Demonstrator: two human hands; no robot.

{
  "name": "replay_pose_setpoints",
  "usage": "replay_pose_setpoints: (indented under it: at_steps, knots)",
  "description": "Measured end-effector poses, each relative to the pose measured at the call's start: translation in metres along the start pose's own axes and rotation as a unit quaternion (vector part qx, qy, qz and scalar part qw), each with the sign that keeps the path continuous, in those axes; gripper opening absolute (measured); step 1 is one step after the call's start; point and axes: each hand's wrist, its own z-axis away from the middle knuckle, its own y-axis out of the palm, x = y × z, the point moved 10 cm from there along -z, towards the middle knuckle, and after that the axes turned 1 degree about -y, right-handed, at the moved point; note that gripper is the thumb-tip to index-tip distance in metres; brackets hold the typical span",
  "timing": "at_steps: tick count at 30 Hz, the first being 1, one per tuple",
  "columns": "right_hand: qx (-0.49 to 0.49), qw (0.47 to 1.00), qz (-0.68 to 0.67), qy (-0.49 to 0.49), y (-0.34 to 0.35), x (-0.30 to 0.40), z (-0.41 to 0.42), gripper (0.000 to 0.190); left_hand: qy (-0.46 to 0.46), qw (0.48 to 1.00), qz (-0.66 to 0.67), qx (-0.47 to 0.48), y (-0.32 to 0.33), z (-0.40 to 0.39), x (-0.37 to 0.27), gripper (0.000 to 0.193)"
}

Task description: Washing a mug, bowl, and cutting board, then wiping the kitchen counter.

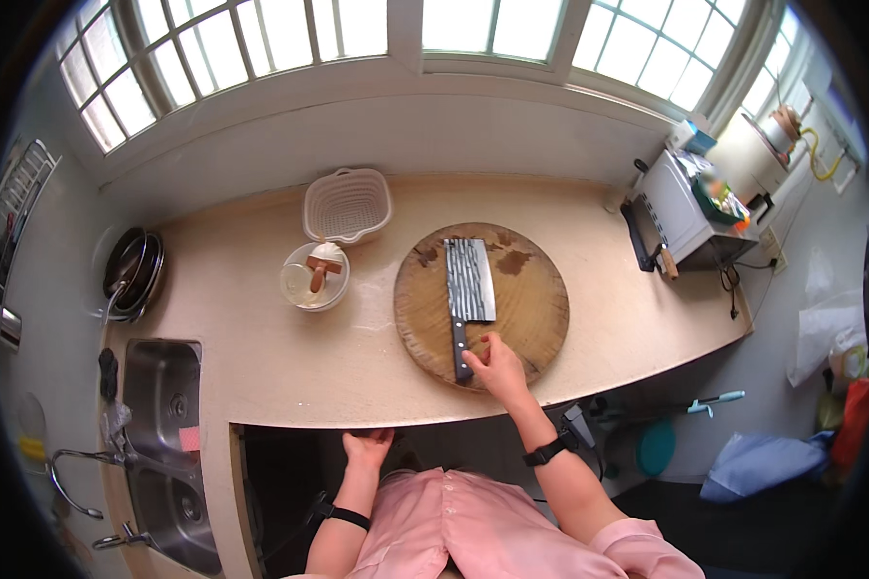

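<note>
A cleaver [471,281] with a patterned blade and black riveted handle lies flat on a round wooden chopping block [543,326], its handle towards me. My right hand [498,368] is over the block's near part, just right of the handle. Its thumb is at the handle, and whether they touch is unclear; the fingers are bent and apart, not wrapped around it. At the countertop's [318,391] front edge is my left hand [368,447]. The edge partly hides its fingers, so its grip cannot be made out.
A pale plastic basket [347,203] stands behind a white tub [315,300] holding a brown-handled tool. Stacked pans [134,268] sit at the left, beyond the double sink [163,398]. A white countertop appliance [670,210] stands at the right, with a wooden-handled tool [668,262] beside it.
</note>
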Motion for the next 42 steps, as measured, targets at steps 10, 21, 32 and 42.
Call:
replay_pose_setpoints:
  at_steps: [10,21,32,42]
  knots:
    - [-0.038,0.993,0.019,-0.108,0.020,0.021,-0.026,0.056,0.041,0.866,-0.497,-0.042,-0.086,0.032,-0.072,0.032]
    - [0.102,0.919,-0.376,0.057,0.038,0.023,-0.044,0.015,0.479,0.816,-0.139,-0.293,-0.213,0.254,-0.300,0.022]
    - [0.141,0.925,-0.337,-0.108,0.094,0.251,0.040,0.013,0.628,0.622,-0.194,-0.426,-0.200,0.244,-0.545,0.033]
    - [0.310,0.914,-0.250,-0.080,0.206,0.335,0.111,0.016,0.528,0.596,-0.330,-0.508,-0.204,0.201,-0.644,0.060]
